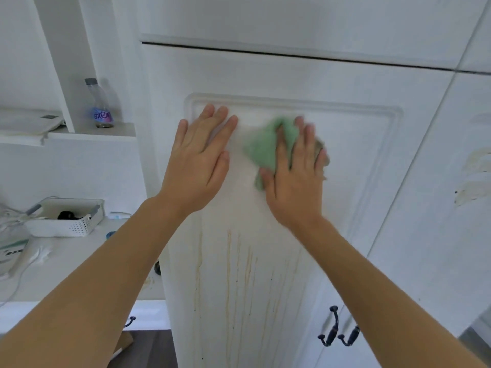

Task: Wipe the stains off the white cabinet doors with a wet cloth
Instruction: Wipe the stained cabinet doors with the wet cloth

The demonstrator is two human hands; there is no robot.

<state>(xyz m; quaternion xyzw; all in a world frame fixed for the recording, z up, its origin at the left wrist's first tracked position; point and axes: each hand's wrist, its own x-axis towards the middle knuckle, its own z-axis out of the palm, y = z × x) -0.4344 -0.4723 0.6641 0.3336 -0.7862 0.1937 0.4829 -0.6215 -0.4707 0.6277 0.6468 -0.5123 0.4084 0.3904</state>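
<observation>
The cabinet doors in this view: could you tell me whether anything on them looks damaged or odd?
Yes. Brownish drip streaks run down the cabinet door below both hands. The neighbouring door on the right has patches that look chipped or peeling, more like damage than stains.

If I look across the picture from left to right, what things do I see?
White basket → water bottle → left hand → green cloth → right hand → black door handles.
</observation>
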